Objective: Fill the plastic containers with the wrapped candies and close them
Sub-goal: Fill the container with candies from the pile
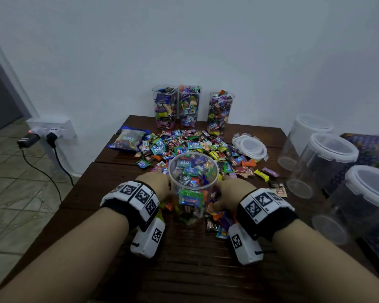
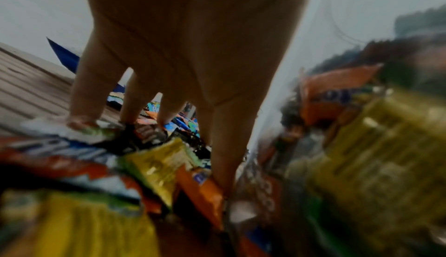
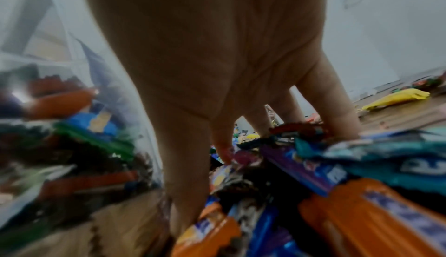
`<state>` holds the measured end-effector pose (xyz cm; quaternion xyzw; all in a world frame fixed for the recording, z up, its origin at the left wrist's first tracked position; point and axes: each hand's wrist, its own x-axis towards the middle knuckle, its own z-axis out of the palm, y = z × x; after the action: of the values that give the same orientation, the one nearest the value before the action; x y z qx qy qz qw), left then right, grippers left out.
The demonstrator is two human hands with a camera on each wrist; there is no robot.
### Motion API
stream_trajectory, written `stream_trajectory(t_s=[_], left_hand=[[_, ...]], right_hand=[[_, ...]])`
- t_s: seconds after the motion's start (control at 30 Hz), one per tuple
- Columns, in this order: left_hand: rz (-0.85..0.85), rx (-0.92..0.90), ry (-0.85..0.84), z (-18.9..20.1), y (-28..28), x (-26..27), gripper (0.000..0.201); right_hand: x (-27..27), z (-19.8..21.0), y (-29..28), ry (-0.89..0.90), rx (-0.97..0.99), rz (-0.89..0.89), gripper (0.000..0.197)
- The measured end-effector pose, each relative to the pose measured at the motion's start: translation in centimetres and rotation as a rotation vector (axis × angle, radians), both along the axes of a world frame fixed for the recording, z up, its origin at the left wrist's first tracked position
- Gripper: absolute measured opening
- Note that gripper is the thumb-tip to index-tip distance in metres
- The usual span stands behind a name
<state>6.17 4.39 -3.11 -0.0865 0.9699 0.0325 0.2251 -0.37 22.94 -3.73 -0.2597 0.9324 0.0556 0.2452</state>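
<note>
**Q:** Three jars at the back, one in front. Why is that one between your hands?

**A:** So both hands can feed it. The open container [image 1: 193,186] stands upright on the table [image 1: 184,270], close to me, at the near edge of the candy pile [image 1: 190,147]. My left hand [image 1: 155,182] is just beside its left wall, my right hand [image 1: 232,191] just beside its right wall. Short trip either way.

**Q:** Gripping the container?

**A:** No. In the left wrist view my fingers [image 2: 94,93] point down, spread, tips on loose wrappers next to the clear wall. Same on the right [image 3: 325,108]: straight fingers pressing into wrappers. Released, not clenched, nothing pinched yet as far as I can see. Blurry though.

**Q:** How full?

**A:** Roughly to the rim, judging from the head view. I'd guess it is nearly ready to close.

**Q:** Lids?

**A:** Loose lids [image 1: 249,147] are stacked at the pile's right edge, within reach of my right hand. Makes sense, grab one when done.

**Q:** The back three?

**A:** Filled containers [image 1: 188,106] against the wall, out of the work zone. All three look lidless from here, so closing isn't done.

**Q:** Right side?

**A:** Empty containers [image 1: 328,162] with lids resting on them, off the table's right edge, waiting.

**Q:** Anything else?

**A:** Blue candy bag [image 1: 128,141] left of the pile.
</note>
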Motion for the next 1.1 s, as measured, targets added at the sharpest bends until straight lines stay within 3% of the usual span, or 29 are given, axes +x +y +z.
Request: stream_trajectory(t_s=[0.2,0.4,0.67,1.1], left_hand=[[-0.002,0.087,0.091,-0.7,0.1,-0.1,0.026],[-0.035,0.012,0.144,-0.2,0.7,0.0,0.018],[-0.024,-0.054,0.240,-0.4,0.2,0.0,0.019],[0.063,0.014,0.386,1.2,-0.6,0.4,0.022]], right_hand=[[0.6,0.1,-0.4,0.089,0.058,0.079,0.055],[0.6,0.4,-0.7,0.138,0.044,0.113,0.030],[0.6,0.1,-0.7,0.223,-0.038,0.116,0.024],[0.7,1.9,0.7,0.210,-0.241,-0.002,0.029]])
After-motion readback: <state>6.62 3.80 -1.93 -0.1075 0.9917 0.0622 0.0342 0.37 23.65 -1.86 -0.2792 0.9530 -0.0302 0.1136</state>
